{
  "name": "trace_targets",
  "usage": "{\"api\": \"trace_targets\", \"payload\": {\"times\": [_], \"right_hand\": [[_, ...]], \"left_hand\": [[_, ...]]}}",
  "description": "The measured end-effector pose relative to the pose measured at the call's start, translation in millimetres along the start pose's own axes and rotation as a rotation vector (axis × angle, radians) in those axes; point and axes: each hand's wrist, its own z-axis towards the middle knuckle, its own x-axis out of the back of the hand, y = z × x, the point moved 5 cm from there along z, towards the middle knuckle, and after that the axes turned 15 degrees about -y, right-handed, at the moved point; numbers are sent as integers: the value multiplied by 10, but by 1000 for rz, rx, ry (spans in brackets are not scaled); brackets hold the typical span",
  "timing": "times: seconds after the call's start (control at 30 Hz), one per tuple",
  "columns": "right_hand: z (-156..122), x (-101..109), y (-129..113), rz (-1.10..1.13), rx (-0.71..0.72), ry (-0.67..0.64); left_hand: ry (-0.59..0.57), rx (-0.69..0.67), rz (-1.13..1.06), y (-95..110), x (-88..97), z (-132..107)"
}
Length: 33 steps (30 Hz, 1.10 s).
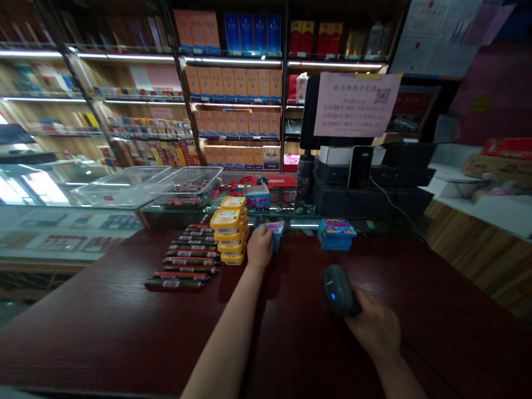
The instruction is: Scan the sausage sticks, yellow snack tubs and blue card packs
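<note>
My left hand reaches forward over the dark red counter and is closed on a small blue packet from a short stack. My right hand grips a dark handheld barcode scanner, its blue light showing, with the head pointed toward the far side of the counter. A stack of yellow-lidded tubs stands just left of my left hand. A second stack of blue packets lies to the right of it.
A row of several long red-and-green wrapped sticks lies left of the tubs. Clear plastic trays sit on a glass display case. A black register with a screen and pink notice stands behind. Shelves of cartons fill the back wall.
</note>
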Motion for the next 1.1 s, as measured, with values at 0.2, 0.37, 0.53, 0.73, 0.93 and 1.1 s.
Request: {"api": "trace_targets", "payload": {"times": [0.2,0.37,0.53,0.73,0.93,1.1], "right_hand": [[-11,-22,19,-8,-17,-10],[-16,-48,41,-36,-9,0],[-17,-76,62,-40,-7,-3],[-18,-46,27,-23,-2,-16],[-11,-46,10,-68,-23,-46],[27,-24,-4,-68,-115,-130]], "left_hand": [[-85,61,34,-104,-223,-121],[-84,64,-46,-155,-259,-145],[-52,132,-18,-208,-291,-102],[-28,165,-33,-244,-330,-75],[-4,151,-8,-224,-314,-112],[79,72,25,-105,-233,-192]]}}
